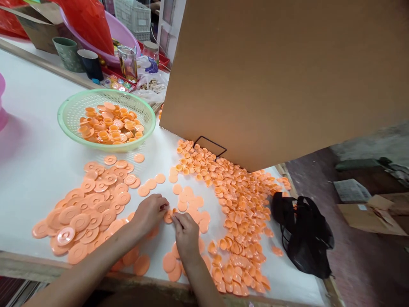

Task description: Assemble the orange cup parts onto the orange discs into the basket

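Note:
My left hand (151,213) is curled at the middle of the table, its fingertips beside a small orange saucer (168,216). What those fingers hold, if anything, is hidden. Thumb and fingers of my right hand (187,234) pinch a tiny orange cup, mostly covered, at the saucer's right edge. Left of my hands spreads a pile of flat orange saucers (96,207). Loose saucers (188,198) also lie just beyond my right hand. A large heap of little orange cups (243,213) stretches along the right side.
A green mesh basket (68,134) holds orange cups and saucers at the back left. The big cardboard box (271,76) stands over the cup heap, a black wire frame (209,140) at its base. A black bag (306,238) lies by the right table edge. Mugs (91,64) stand behind.

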Demonstrator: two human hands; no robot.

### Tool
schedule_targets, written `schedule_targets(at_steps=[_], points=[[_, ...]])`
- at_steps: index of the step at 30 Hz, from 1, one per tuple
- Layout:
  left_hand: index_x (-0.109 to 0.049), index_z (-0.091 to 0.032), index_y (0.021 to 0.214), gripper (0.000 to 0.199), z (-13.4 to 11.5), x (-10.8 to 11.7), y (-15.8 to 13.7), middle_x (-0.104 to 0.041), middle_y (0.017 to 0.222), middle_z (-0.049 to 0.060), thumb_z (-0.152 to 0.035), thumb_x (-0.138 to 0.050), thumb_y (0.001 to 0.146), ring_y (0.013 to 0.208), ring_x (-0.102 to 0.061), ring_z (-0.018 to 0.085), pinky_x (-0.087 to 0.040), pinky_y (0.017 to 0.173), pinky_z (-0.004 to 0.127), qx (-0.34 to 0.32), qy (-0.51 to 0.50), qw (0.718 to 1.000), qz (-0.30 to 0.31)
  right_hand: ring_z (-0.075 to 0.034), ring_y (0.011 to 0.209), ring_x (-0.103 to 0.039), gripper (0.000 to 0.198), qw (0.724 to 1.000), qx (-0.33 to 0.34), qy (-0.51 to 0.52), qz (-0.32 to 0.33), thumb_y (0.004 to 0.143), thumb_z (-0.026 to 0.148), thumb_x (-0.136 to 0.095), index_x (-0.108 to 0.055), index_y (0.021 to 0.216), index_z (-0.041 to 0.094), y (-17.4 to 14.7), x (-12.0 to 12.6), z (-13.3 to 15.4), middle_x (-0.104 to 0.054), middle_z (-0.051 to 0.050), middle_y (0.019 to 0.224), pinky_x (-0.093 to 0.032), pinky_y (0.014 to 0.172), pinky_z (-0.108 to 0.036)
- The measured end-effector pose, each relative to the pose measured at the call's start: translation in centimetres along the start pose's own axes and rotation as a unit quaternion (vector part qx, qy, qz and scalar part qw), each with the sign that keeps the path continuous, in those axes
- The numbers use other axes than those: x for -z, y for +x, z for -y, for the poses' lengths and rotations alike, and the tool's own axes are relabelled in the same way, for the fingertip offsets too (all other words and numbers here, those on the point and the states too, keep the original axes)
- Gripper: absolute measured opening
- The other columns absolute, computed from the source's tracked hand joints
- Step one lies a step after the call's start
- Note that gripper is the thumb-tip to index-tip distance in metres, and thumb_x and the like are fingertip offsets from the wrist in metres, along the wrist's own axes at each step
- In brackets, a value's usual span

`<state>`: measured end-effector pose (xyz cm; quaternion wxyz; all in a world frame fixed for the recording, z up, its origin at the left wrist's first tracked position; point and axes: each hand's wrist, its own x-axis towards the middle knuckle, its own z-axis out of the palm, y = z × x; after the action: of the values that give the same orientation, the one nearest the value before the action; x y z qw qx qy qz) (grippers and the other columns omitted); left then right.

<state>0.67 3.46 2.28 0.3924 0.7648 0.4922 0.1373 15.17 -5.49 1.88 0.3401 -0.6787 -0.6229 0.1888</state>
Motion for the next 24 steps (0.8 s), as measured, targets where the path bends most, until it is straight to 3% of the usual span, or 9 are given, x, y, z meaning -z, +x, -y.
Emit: schedule_targets(at_steps=[6, 13, 20, 24], points=[[-0.071, -0.02, 0.078, 0.019, -0.4, 0.2, -0.6, -0.068, 0.08, 0.004, -0.015, -0.053, 0.082, 0.085, -0.057, 0.018, -0.038, 0.071, 0.027, -0.014, 0.018, 1.0, -0.005, -0.015, 0.057, -0.046, 0.029, 0.975, 0.112, -0.192, 0.0, 0.096, 0.015, -0.039, -0.067, 0.089, 0.017, -1.2, -1.1, 0.6, -0.054, -0.004, 0.067, -0.03, 0.05, -0.028], [-0.07, -0.021, 0.074, 0.016, -1.0, 0.9, 0.2, -0.069, 0.071, 0.0, -0.031, -0.058, 0.079, 0.07, -0.06, 0.015, -0.035, 0.061, 0.025, 0.032, -0.062, 0.994, 0.087, -0.017, 0.062, -0.046, 0.032, 0.957, 0.185, -0.222, -0.011, 0.092, 0.006, -0.033, -0.061, 0.08, 0.016, -0.7, -1.1, 0.7, -0.052, -0.004, 0.065, -0.033, 0.054, -0.03], [-0.066, -0.022, 0.072, 0.021, -1.5, 0.1, -1.0, -0.07, 0.074, 0.001, -0.031, -0.053, 0.085, 0.071, -0.06, 0.016, -0.033, 0.06, 0.025, 0.059, -0.024, 0.997, 0.041, -0.021, 0.067, -0.047, 0.035, 0.947, 0.18, -0.266, 0.026, 0.091, 0.005, -0.031, -0.06, 0.075, 0.018, -1.0, -2.2, 1.1, -0.053, -0.007, 0.066, -0.037, 0.059, -0.034], [-0.066, -0.021, 0.069, 0.021, -1.4, 0.1, -0.8, -0.069, 0.071, 0.002, -0.03, -0.053, 0.083, 0.07, -0.061, 0.018, -0.033, 0.058, 0.026, 0.082, -0.001, 0.996, 0.041, -0.021, 0.068, -0.049, 0.033, 0.945, 0.168, -0.282, 0.007, 0.091, 0.006, -0.034, -0.061, 0.078, 0.017, -1.0, -2.6, 1.5, -0.055, -0.008, 0.068, -0.04, 0.059, -0.033]])
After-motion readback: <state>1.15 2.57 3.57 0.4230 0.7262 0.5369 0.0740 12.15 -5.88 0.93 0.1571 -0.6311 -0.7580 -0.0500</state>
